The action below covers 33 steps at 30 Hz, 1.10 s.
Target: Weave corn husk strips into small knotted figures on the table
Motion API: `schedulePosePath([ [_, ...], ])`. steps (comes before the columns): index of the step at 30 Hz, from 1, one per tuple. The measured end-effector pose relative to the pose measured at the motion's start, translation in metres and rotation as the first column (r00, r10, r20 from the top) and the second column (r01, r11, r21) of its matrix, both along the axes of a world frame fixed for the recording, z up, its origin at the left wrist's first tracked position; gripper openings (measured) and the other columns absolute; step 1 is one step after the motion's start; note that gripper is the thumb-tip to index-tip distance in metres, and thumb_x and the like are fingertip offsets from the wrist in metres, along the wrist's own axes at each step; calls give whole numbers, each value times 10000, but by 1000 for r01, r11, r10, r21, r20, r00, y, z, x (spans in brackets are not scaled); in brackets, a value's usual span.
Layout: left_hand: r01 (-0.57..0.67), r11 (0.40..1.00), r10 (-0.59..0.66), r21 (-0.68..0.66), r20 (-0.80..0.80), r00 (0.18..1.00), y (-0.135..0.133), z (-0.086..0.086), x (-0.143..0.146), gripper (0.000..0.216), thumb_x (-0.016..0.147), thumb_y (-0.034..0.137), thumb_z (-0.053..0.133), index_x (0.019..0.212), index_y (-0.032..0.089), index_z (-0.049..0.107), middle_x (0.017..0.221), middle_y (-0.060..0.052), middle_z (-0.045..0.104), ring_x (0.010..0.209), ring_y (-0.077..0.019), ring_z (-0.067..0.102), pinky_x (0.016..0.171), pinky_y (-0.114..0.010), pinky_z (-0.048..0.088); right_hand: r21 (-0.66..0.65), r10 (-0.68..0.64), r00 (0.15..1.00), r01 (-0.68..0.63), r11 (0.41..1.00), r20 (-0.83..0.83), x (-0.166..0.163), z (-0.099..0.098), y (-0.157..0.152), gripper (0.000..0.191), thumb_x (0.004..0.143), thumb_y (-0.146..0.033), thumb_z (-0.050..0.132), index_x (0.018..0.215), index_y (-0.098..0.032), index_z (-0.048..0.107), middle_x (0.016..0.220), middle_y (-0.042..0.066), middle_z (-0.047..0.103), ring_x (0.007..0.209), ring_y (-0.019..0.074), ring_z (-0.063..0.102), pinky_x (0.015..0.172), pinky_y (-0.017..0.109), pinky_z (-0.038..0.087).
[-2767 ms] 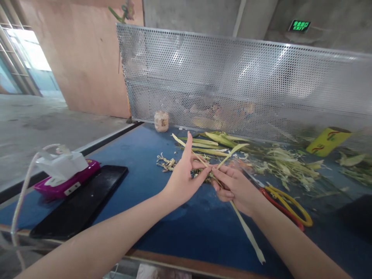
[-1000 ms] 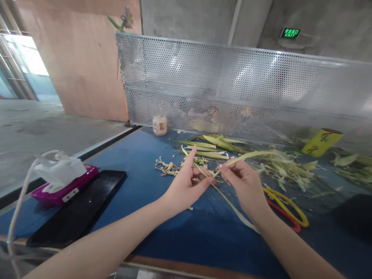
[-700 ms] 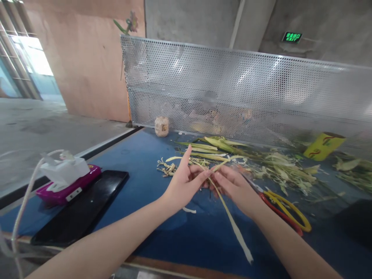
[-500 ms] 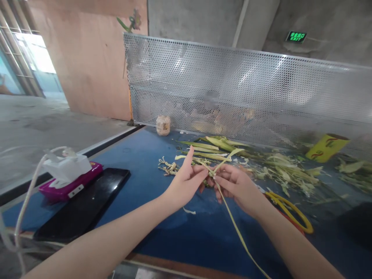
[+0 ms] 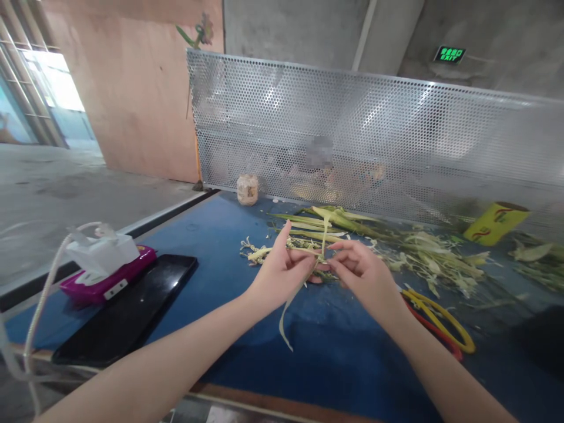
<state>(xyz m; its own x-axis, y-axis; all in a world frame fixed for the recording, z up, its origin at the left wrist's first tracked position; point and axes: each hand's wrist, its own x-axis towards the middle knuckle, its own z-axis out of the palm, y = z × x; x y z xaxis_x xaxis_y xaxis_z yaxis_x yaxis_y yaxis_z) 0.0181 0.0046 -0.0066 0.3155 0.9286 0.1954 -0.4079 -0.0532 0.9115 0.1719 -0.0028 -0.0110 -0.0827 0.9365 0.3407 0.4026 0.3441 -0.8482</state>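
Head view, with the perforated metal screen [image 5: 282, 117] along the back: in front of it, the blue tabletop [image 5: 247, 364] carries a loose spread of shredded plant strips [image 5: 440, 258] to the right and whole green leaves [image 5: 343, 218] near the screen. Above the middle of the tabletop, both hands meet over a small piece of plait-like work [image 5: 321, 259]. The left hand [image 5: 282, 270] pinches it between thumb and curled fingers, one finger pointing up. The right hand [image 5: 363, 270] has thumb and forefinger drawn together at the work's right edge; whether they grip a strand or only touch it is too small to tell. One pale strip [image 5: 325, 235] stands up from the work, and another [image 5: 284, 323] hangs below the left hand.

By its look, this is the crossing or tucking of strips; the next move would call for a firm left pinch and a fine right-hand pull.

As for writing, the yellow container [image 5: 496, 223] at the right bears dark red swirls but no legible lettering. "EXIT" reads clearly on the green-lit sign [image 5: 450, 54]; the characters above it are blurred.
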Motion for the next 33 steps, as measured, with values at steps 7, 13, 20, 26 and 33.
schedulePosePath([
  [7, -46, 995, 53, -87, 77, 996, 2, 0, -4, 841, 733, 38, 579, 1374, 196, 58, 769, -20, 687, 719, -153, 659, 708, -324, 530, 561, -168, 899, -98, 822, 404, 1, -7, -5, 244, 797, -143, 482, 1020, -242, 466, 1021, 80, 462, 620, 93, 503, 614, 288, 464],
  [13, -26, 992, 42, -124, 128, 991, 1, -2, -3, 803, 708, 16, 597, 1354, 167, 145, 740, -22, 691, 732, -146, 663, 687, -252, 501, 630, -300, 732, -223, 744, 612, -1, -11, -9, 244, 788, -142, 483, 925, -293, 616, 1058, 52, 357, 651, 91, 444, 586, 278, 423],
  [20, -47, 994, 55, -98, 88, 995, -1, -1, -1, 793, 699, 26, 606, 1350, 162, 174, 722, -22, 690, 690, -136, 653, 685, -272, 496, 678, -302, 798, -172, 714, 521, -3, -12, -9, 134, 797, -188, 509, 792, -245, 630, 995, 46, 463, 824, 147, 520, 684, 287, 461],
  [26, -124, 992, 123, 17, 29, 992, 2, -2, -4, 797, 662, 87, 663, 1327, 166, 232, 772, -44, 705, 747, -148, 655, 734, -290, 500, 628, -93, 943, -138, 766, 319, -3, -8, -9, 111, 779, -142, 540, 787, -224, 613, 926, 39, 543, 758, 123, 585, 669, 260, 481],
  [33, -134, 987, 138, 92, -36, 990, 6, -5, -4, 834, 650, 93, 669, 1343, 190, 214, 850, -73, 703, 795, -173, 663, 767, -310, 513, 112, 42, 974, -17, 994, -225, -8, -9, 0, 124, 744, -310, 593, 746, -188, 574, 545, -19, 539, 411, 92, 471, 364, 220, 361],
])
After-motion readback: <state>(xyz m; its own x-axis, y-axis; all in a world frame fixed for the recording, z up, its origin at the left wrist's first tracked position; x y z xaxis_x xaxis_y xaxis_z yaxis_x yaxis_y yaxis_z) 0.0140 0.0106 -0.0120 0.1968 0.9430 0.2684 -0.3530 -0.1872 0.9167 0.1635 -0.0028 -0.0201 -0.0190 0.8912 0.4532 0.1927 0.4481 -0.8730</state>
